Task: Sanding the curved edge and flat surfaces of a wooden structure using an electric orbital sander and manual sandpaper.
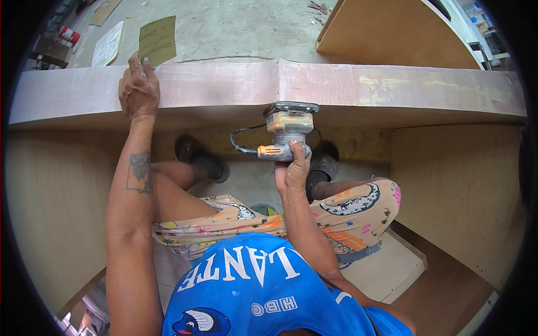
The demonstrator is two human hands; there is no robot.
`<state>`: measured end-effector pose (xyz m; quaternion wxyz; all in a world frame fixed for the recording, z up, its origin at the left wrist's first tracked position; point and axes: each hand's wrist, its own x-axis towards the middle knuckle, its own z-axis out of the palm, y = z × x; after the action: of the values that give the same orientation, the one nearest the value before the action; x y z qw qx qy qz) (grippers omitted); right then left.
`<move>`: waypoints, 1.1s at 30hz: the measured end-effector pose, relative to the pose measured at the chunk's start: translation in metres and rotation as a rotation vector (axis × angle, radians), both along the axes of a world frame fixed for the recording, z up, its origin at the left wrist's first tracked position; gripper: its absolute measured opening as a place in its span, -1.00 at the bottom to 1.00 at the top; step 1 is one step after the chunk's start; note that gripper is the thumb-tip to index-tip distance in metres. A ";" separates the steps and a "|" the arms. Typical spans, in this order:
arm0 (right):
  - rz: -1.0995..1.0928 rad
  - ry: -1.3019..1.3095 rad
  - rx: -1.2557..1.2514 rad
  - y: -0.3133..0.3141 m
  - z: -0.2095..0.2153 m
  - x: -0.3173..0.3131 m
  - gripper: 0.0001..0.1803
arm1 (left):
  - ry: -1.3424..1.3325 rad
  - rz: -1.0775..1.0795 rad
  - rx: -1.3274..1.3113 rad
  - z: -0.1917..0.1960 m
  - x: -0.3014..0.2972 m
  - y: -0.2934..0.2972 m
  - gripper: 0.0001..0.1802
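Sander (287,130) in my right hand (292,168), its flat pad turned toward the front edge of the long wooden board (392,89) that runs across in front of me. To do this pass well, I judge I should keep the pad flat against that edge rather than tipped on a corner, press lightly and evenly, and keep the black cord (240,143) that loops off to the left clear of the pad. My right fingers are wrapped tight round the tool's grey body, just beside its orange-yellow switch end, thumb curled over the top. My left hand (138,89) lies flat on the board's upper face, well off to the left, fingers together and pressing down; I think a firm brace there steadies me.

The tool is small and boxy, grey with orange-yellow trim and a rectangular pad plate at the far end. It sits just under the board's lip, near the middle where two lengths meet at a slight angle. The board's face is pale and pinkish, with yellowish patches toward the right. Beyond my left hand a loose tan sheet of sandpaper (157,39) lies on the dusty floor (241,28)
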<state>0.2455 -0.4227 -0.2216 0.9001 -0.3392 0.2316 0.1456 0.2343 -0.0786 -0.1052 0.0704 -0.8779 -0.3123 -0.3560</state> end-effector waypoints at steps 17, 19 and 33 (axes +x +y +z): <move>-0.117 -0.033 -0.087 -0.008 -0.003 0.013 -0.43 | 0.056 0.050 0.044 -0.006 0.002 0.009 -0.77; -0.156 -0.135 -0.193 -0.012 -0.005 0.015 -0.45 | 0.042 0.044 0.053 -0.007 0.002 0.011 -0.77; -0.044 -0.331 -0.886 0.006 0.012 -0.007 -0.26 | 0.026 0.056 0.037 0.000 0.002 0.000 -0.75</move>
<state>0.2383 -0.4164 -0.2092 0.6962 -0.7043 0.1319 -0.0423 0.2364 -0.0784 -0.1057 0.1006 -0.8720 -0.3290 -0.3483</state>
